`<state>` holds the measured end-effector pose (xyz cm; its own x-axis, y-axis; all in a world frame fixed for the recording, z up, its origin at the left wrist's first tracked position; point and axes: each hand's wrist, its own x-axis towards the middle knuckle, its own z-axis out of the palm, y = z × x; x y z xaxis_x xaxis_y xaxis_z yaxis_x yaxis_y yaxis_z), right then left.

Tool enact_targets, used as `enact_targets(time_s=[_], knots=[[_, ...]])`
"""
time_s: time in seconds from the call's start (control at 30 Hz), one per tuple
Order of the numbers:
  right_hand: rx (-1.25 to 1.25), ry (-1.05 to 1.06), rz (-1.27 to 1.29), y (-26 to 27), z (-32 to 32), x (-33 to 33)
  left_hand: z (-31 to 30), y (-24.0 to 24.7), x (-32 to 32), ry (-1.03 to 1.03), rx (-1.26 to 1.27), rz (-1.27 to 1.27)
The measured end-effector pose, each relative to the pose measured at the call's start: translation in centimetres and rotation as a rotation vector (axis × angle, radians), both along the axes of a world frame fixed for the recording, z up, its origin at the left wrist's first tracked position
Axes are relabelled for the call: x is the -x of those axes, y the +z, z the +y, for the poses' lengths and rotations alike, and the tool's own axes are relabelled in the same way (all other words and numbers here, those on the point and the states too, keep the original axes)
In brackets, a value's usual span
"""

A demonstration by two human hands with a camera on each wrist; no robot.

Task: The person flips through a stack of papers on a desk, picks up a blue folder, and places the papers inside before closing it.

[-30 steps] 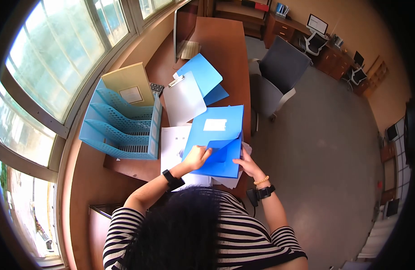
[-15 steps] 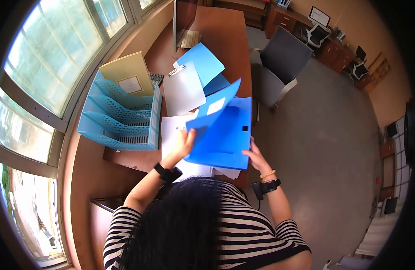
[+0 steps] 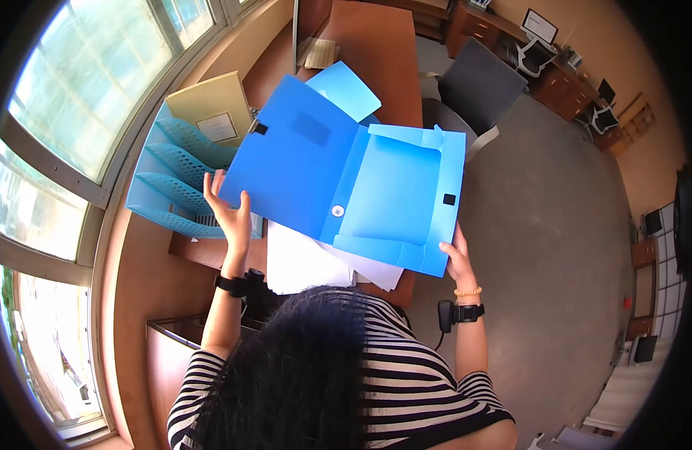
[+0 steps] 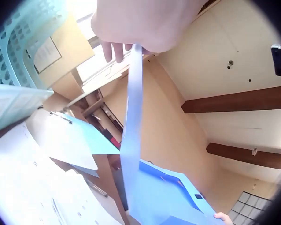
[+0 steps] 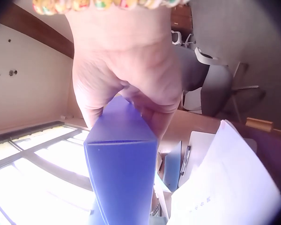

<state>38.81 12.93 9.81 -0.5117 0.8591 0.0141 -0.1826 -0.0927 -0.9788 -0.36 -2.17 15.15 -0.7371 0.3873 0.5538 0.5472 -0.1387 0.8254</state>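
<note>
A blue plastic file box (image 3: 398, 191) is spread open above the desk, its cover tilted up on the left and its shallow tray with folded-in flaps on the right. My left hand (image 3: 232, 217) holds the cover's outer edge; in the left wrist view that edge runs between thumb and fingers. At the tray's lower right side, my right hand (image 3: 458, 259) grips the wall, thumb on the near face, and the right wrist view shows the box side (image 5: 122, 183) between thumb and fingers. Inside, the tray shows only bare blue plastic. White printed papers (image 3: 305, 259) lie beneath the box.
A light blue file rack (image 3: 177, 180) stands by the window, with a beige file box (image 3: 207, 105) upright behind it. A lighter blue folder (image 3: 350, 90) and a clipboard (image 4: 61, 138) lie farther up the desk. An office chair (image 3: 481, 86) stands right of the desk.
The left hand has swung the file box's cover up and over to the left, opening the box wide. The right hand has stayed on the box's right side, moving slightly right with it.
</note>
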Motion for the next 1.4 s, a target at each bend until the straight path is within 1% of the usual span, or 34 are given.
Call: enact_targets(time_s=[0.03, 0.07, 0.13, 0.2, 0.27, 0.4, 0.47, 0.53, 0.57, 0.67, 0.73, 0.8, 0.83, 0.87, 0.93, 0.97, 1.07, 1.13, 1.17, 1.2, 1.23, 1.27, 1.3, 1.33, 1.4], knots=[[0.002, 0.006, -0.001, 0.2, 0.1, 0.3, 0.0, -1.2, 1.2, 0.056, 0.001, 0.071], [-0.015, 0.030, -0.002, 0.3, 0.3, 0.8, -0.5, -1.6, 1.6, 0.063, 0.004, 0.071], [-0.035, 0.065, -0.003, 0.8, 0.5, 2.4, -1.7, -2.2, 2.1, 0.387, 0.616, 0.360], [-0.073, 0.120, -0.032, 1.1, 0.7, 3.9, -2.5, -2.7, 2.3, 0.380, 0.655, 0.376], [-0.075, 0.141, -0.022, 0.5, 1.4, 4.9, -3.1, -2.6, 1.8, 0.415, 0.762, 0.380], [-0.009, 0.201, 0.013, -0.7, 2.0, 6.8, -4.2, -1.9, 1.7, 0.511, 0.809, 0.446], [0.040, 0.214, 0.042, -1.2, 2.2, 7.6, -4.5, -2.4, 2.2, 0.518, 0.779, 0.462], [0.031, 0.228, 0.052, -1.1, 2.2, 8.5, -4.5, -4.2, 3.0, 0.317, 0.817, 0.491], [0.036, 0.236, 0.020, -1.1, 2.2, 9.0, -4.2, -4.9, 3.0, 0.214, 0.839, 0.449], [0.047, 0.239, -0.036, -2.3, 2.6, 10.0, -3.3, -5.5, 1.3, -0.140, 0.886, 0.373], [0.080, 0.208, -0.126, -2.9, 2.7, 10.8, -2.4, -5.6, -0.4, -0.349, 0.984, 0.359], [0.077, 0.195, -0.102, -3.8, 3.0, 11.4, -1.6, -6.0, -1.8, -0.559, 1.016, 0.325], [0.077, 0.180, -0.126, -4.3, 3.3, 11.6, -1.1, -6.5, -2.4, -0.623, 1.005, 0.313], [0.077, 0.164, -0.150, -4.6, 3.5, 11.5, -0.7, -6.8, -3.1, -0.625, 1.005, 0.312], [0.111, 0.158, -0.190, -4.8, 3.7, 11.3, -0.1, -7.6, -4.1, -0.742, 1.038, 0.371], [0.146, 0.153, -0.229, -4.9, 3.7, 11.2, 0.4, -9.0, -4.1, -0.804, 0.987, 0.410], [0.094, 0.173, -0.281, -5.2, 3.3, 10.7, 1.2, -10.7, -4.8, -0.863, 1.060, 0.363], [0.072, 0.173, -0.267, -6.8, 3.6, 10.1, 1.7, -10.5, -4.9, -0.882, 1.030, 0.379], [0.047, 0.178, -0.251, -7.6, 3.7, 9.6, 2.0, -10.3, -4.8, -0.924, 1.056, 0.314], [0.052, 0.176, -0.252, -7.9, 3.7, 9.0, 2.2, -10.2, -4.7, -0.964, 1.082, 0.248], [0.123, 0.120, -0.315, -8.2, 3.8, 8.2, 2.1, -10.6, -4.6, -0.967, 1.085, 0.247], [0.194, 0.064, -0.377, -8.5, 3.8, 7.3, 1.9, -11.2, -4.5, -0.916, 0.978, 0.177], [0.209, -0.017, -0.399, -9.2, 3.8, 6.3, 1.8, -11.6, -4.3, -0.862, 0.872, 0.108], [0.225, -0.092, -0.457, -10.0, 4.0, 5.1, 1.7, -11.4, -4.2, -0.866, 0.875, 0.105], [0.238, -0.198, -0.608, -11.8, 4.0, 2.8, 1.4, -11.0, -3.8, -0.729, 0.819, 0.051]])
